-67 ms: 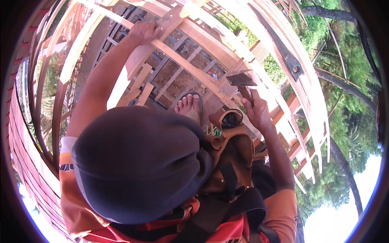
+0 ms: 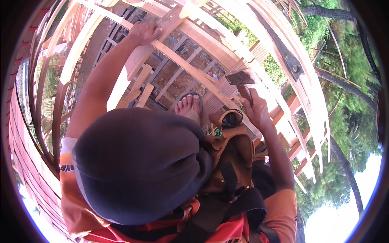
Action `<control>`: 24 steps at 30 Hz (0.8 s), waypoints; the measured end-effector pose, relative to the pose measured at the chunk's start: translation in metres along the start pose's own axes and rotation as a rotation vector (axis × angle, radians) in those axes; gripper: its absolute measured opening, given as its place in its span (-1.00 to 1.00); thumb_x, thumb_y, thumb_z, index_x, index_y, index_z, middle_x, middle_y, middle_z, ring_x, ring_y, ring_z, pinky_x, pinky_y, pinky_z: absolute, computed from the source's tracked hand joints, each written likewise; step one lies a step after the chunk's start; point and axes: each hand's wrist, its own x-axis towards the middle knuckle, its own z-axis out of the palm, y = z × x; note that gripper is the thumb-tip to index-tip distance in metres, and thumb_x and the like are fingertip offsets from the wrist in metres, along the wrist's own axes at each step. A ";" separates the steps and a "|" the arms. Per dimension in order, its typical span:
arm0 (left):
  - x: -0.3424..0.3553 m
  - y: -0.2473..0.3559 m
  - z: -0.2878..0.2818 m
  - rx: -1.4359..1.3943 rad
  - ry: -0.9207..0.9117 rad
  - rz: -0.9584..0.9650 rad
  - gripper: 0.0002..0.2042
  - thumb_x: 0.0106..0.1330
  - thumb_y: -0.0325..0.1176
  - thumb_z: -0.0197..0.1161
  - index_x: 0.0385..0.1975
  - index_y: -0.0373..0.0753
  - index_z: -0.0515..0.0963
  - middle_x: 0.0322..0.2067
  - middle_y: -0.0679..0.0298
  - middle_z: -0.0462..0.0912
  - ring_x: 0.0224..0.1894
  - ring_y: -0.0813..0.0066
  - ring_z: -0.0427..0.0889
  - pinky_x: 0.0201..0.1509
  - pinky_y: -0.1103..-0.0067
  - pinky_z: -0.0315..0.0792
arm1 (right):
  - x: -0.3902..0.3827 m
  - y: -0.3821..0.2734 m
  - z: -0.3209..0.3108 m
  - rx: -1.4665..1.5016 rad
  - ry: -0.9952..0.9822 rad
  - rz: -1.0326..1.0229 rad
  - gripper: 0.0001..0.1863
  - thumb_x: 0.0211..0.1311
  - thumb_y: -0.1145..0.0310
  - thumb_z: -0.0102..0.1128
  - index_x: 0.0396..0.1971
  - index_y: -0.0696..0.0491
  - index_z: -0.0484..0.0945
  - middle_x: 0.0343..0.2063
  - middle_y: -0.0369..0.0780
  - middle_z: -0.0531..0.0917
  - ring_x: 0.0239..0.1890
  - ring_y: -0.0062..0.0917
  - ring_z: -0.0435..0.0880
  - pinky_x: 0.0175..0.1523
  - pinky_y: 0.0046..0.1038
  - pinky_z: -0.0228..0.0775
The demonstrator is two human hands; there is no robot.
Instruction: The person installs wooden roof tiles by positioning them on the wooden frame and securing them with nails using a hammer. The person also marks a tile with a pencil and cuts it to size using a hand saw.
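My left hand (image 2: pixel 144 33) is closed over the edge of a reddish-brown wooden board (image 2: pixel 172 19) at the upper left, its arm stretched out. On the right, my right hand (image 2: pixel 256 107) is wrapped round the handle of a hammer (image 2: pixel 240 77). The hammer's worn, blocky head is raised above the timber frame and appears apart from it. Just left of the right forearm sits a brown leather tool pouch (image 2: pixel 235 156). A large rounded form in dark cloth (image 2: pixel 137 162) fills the lower middle and hides what lies beneath.
Pale wooden battens (image 2: pixel 188 67) cross over a drop to bare ground. My foot in a sandal (image 2: pixel 188 104) rests near the middle. Short wood offcuts (image 2: pixel 144 77) lie left of it. A long pale beam (image 2: pixel 279 40) curves along the right, with trees (image 2: pixel 348 109) beyond.
The hammer head has shifted very slightly left. My left hand stays on the board.
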 end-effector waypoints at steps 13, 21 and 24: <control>0.005 -0.005 0.006 -0.053 0.047 -0.009 -0.44 0.51 0.14 -0.20 -0.08 -0.32 0.46 -0.34 -0.15 0.69 -0.14 -0.14 0.66 0.11 0.06 0.39 | 0.041 0.013 0.058 0.071 -0.074 -0.034 -0.42 0.04 0.34 0.51 0.04 0.11 0.41 -0.20 -0.14 0.76 -0.15 -0.21 0.76 -0.03 -0.26 0.53; 0.006 -0.016 0.016 0.139 0.106 0.235 -0.56 0.55 0.06 -0.16 -0.02 -0.20 0.47 -0.35 0.00 0.66 -0.27 0.03 0.70 -0.21 0.13 0.56 | 0.052 0.016 0.069 0.163 -0.162 -0.009 -0.40 0.04 0.38 0.51 0.07 0.11 0.40 -0.24 -0.12 0.74 -0.14 -0.23 0.75 -0.02 -0.25 0.52; 0.011 -0.020 0.023 0.123 0.056 0.108 -0.70 0.56 -0.08 -0.12 0.02 -0.07 0.47 -0.30 0.10 0.61 -0.35 0.10 0.70 -0.25 0.16 0.57 | 0.053 0.021 0.071 0.233 -0.150 0.011 -0.38 0.06 0.40 0.51 0.10 0.13 0.39 -0.21 -0.12 0.73 -0.10 -0.32 0.74 0.00 -0.28 0.53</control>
